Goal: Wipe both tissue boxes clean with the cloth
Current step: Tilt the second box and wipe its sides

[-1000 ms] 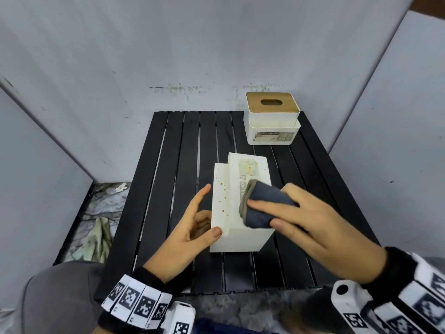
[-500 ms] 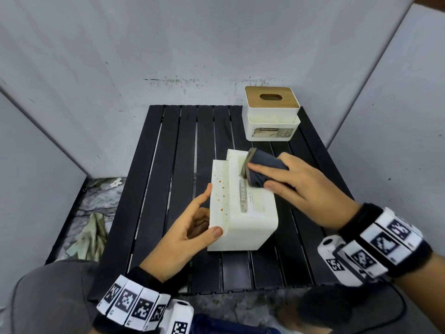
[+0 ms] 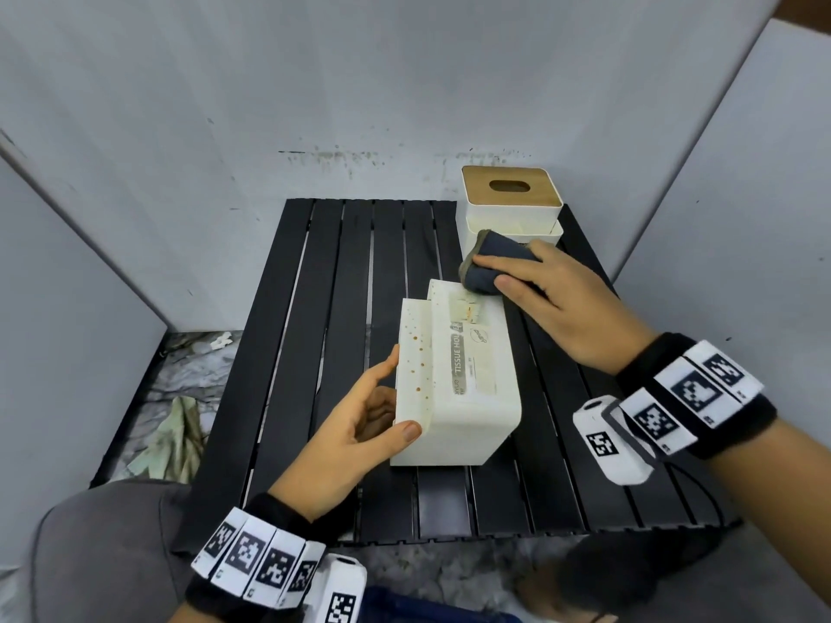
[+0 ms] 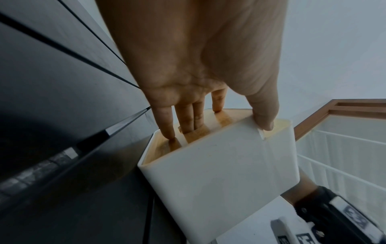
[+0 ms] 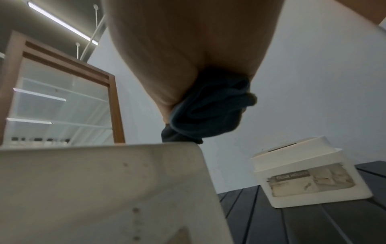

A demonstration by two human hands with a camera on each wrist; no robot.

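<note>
Both hands are busy. The left hand (image 3: 359,424) steadies the near tissue box (image 3: 467,384), which lies on its side on the black slatted table (image 3: 341,281); its straight fingers (image 4: 189,118) reach into the open end while the thumb presses the outer wall. The right hand (image 3: 557,308) grips the bunched dark cloth (image 3: 492,263), which meets the far top edge of that box. Brown specks dot the face just beyond the left thumb, and a yellowish smear sits on the upper face just short of the cloth, so this box seems only partly wiped. Beyond the right hand, close behind the cloth, the second tissue box (image 3: 512,204) with a wooden lid stands upright. Its front label (image 5: 309,183) looks grimy, so its wiping appears not yet done. Less than half of the job looks finished.
</note>
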